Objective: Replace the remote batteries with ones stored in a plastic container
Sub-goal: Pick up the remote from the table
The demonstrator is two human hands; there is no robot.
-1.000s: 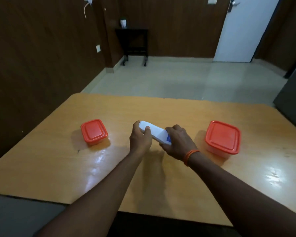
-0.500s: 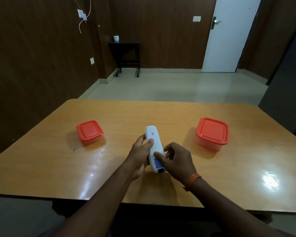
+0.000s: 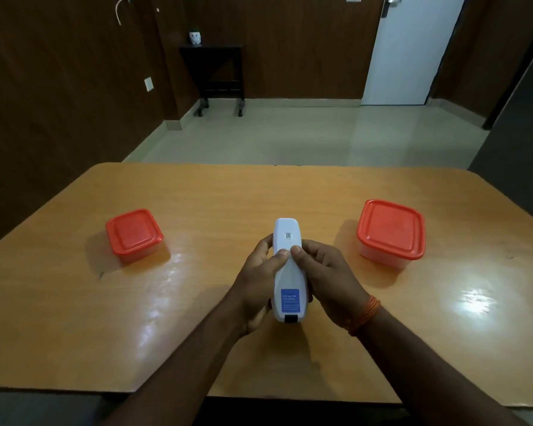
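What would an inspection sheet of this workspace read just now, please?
Surface: wooden table, glossy, with glare spots.
Job's things: remote held back up over the table, blue label toward the person, cover seemingly in place; small container on the left and large container on the right, both with red lids on.
Clutter: nothing seen.
Hands: left hand and right hand grip the remote from its sides, both thumbs on its back.
Cables: white cable hanging on the far left wall.
Surroundings: white door, shut; black side table with a small pot on it.
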